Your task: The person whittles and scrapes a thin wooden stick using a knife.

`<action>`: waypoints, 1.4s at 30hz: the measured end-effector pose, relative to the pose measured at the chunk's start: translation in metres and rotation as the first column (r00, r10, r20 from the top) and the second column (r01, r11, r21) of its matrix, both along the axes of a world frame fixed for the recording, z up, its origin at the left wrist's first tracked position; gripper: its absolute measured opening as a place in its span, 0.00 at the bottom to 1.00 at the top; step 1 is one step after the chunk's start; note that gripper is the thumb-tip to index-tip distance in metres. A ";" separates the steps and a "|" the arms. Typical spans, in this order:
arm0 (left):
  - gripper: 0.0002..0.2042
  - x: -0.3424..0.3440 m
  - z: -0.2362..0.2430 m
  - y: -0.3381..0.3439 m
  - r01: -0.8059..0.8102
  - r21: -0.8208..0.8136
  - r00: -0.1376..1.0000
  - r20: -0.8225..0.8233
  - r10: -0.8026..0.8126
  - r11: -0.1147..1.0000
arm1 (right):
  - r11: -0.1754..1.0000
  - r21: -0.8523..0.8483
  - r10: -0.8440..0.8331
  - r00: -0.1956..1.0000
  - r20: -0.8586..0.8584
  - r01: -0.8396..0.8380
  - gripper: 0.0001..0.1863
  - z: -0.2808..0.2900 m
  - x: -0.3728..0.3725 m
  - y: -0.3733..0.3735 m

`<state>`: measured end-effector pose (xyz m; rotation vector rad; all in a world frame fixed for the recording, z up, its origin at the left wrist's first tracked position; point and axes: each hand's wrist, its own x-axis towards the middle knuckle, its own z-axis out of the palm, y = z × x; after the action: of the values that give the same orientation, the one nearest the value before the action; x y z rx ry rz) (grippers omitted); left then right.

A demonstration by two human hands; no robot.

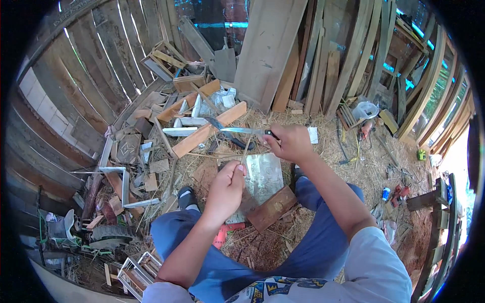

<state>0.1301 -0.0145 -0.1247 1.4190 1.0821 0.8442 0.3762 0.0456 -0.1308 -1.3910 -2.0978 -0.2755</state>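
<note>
My right hand [292, 143] is closed around the dark handle of a knife [241, 130], whose bright blade points left. In front of my body, my left hand [227, 191] pinches a thin stick [246, 150] that rises from the fingers toward the blade. Whether the blade touches the stick, I cannot tell. Beyond my hands a second blade with a curved black handle [243, 144] lies low, partly hidden behind the knife. Between my feet is a worn, pale flat board [263, 174], and a brown wooden block [273, 208] lies tilted over its near edge.
An orange-brown plank [209, 132] lies at an angle beyond my left foot, amid scrap wood. Tall boards [268, 50] lean on the far wall. A white angled frame [125, 187] and a wheel [108, 235] are at left. A blue can [386, 194] stands at right on straw-strewn ground.
</note>
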 end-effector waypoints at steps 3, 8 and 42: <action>0.11 0.000 0.003 -0.006 0.034 -0.054 0.995 0.100 -0.028 0.998 | 0.925 -0.150 -0.364 0.926 -0.098 0.348 0.20 -0.015 0.027 0.018; 0.09 -0.016 -0.001 -0.013 -0.003 0.064 0.999 0.048 0.000 0.998 | 0.818 -0.321 -0.559 0.794 -0.240 0.478 0.26 -0.003 0.093 0.026; 0.11 -0.012 0.002 -0.020 0.086 -0.029 0.982 0.169 -0.080 0.996 | 0.856 -0.251 -0.513 0.805 -0.298 0.452 0.23 0.001 0.107 0.023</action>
<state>0.1180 -0.0342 -0.1230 1.3284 0.9006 0.8631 0.4830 0.0689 -0.1298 -1.9153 -1.4697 -0.0358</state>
